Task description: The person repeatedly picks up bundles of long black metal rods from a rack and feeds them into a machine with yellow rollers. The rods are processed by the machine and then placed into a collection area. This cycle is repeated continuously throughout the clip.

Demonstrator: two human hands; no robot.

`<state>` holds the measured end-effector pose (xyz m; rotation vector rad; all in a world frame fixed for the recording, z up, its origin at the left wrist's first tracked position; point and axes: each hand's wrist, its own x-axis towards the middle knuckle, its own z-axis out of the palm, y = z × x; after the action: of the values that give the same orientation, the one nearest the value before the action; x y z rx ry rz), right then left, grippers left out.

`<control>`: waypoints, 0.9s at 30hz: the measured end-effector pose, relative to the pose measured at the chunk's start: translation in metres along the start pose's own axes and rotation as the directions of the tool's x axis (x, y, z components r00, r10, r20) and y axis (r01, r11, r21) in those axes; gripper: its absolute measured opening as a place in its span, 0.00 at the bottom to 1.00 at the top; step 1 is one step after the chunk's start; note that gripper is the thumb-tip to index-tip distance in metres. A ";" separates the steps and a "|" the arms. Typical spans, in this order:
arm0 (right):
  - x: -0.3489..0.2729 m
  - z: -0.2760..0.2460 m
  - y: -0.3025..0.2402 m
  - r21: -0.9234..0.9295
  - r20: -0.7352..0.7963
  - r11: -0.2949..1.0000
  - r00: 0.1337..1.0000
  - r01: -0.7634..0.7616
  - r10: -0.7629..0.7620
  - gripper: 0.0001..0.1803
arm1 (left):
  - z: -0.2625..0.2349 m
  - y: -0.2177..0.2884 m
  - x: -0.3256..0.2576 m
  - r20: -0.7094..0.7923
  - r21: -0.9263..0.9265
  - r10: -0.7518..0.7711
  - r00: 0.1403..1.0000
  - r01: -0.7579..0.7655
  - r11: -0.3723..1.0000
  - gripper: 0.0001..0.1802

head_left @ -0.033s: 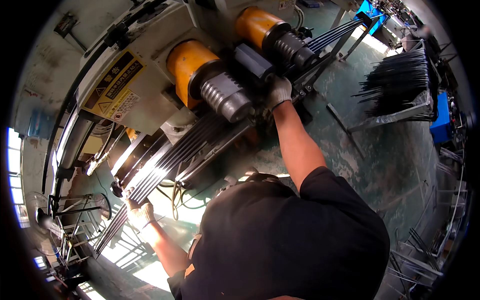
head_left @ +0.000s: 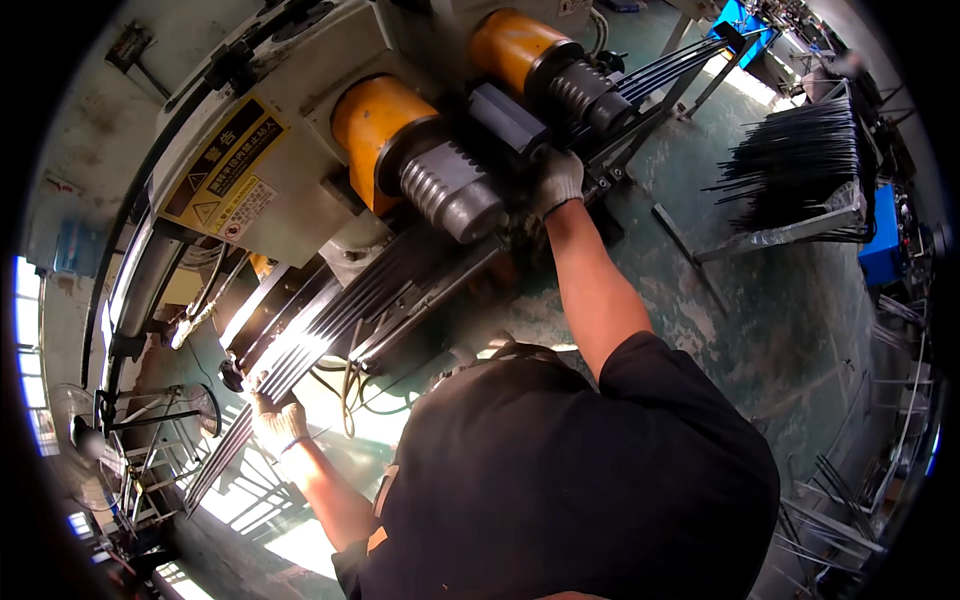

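A bundle of several long dark metal rods [head_left: 305, 350] runs slantwise beneath a machine, from lower left up toward the right. My left hand [head_left: 280, 425], in a pale knit glove, is closed around the rods near their lower left end; sunlight glares off the metal just above it. My right hand [head_left: 558, 184], gloved likewise, reaches in under a dark angular block [head_left: 508, 118], in line with the rods. Its fingers look curled, but shadow hides their tips and what they grip. Left of that hand, a ribbed steel roller [head_left: 450, 192] juts from an orange housing [head_left: 378, 125].
A second orange housing [head_left: 515, 45] with a ribbed roller [head_left: 590, 95] stands farther back. More rods lie on a stand at upper right. A rack [head_left: 790, 235] carries many thin black rods, beside a blue bin [head_left: 882, 235]. A fan [head_left: 85, 440] stands at left; cables [head_left: 348, 400] hang below the machine.
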<state>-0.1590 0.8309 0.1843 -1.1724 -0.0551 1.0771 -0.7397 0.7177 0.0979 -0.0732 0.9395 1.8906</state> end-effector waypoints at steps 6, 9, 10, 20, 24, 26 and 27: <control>0.030 -0.010 0.034 -0.034 0.076 0.982 0.980 0.185 -0.182 0.15 | 0.025 -0.053 -0.028 0.022 0.029 -0.016 1.000 0.015 0.999 0.14; 0.041 -0.033 0.049 -0.038 0.145 0.960 0.952 0.277 -0.269 0.19 | 0.029 -0.068 -0.045 0.220 -0.011 -0.127 0.967 0.133 0.991 0.20; 0.043 -0.042 0.053 -0.001 0.151 0.964 0.953 0.265 -0.262 0.19 | 0.027 -0.067 -0.046 0.157 -0.025 -0.113 0.981 0.118 0.993 0.22; 0.073 -0.139 0.072 -0.056 0.153 0.985 0.976 0.163 -0.153 0.27 | 0.000 -0.038 -0.008 0.096 -0.198 0.038 0.995 -0.019 0.980 0.14; 0.088 -0.158 0.086 0.046 0.305 0.992 0.944 0.121 -0.130 0.26 | 0.034 -0.076 -0.034 -0.004 -0.141 0.087 0.996 -0.087 0.986 0.15; 0.091 -0.160 0.091 -0.009 0.319 0.992 0.941 0.123 -0.113 0.26 | 0.052 -0.091 -0.049 0.016 -0.091 0.056 0.998 -0.054 0.994 0.17; 0.091 -0.159 0.092 0.026 0.294 0.997 0.953 0.073 -0.078 0.25 | 0.060 -0.100 -0.055 -0.031 -0.059 0.067 0.997 -0.068 0.996 0.17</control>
<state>-0.0845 0.7796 0.0005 -0.9802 -0.3217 1.1751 -0.6120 0.7360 0.1061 -0.1057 0.9148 1.9850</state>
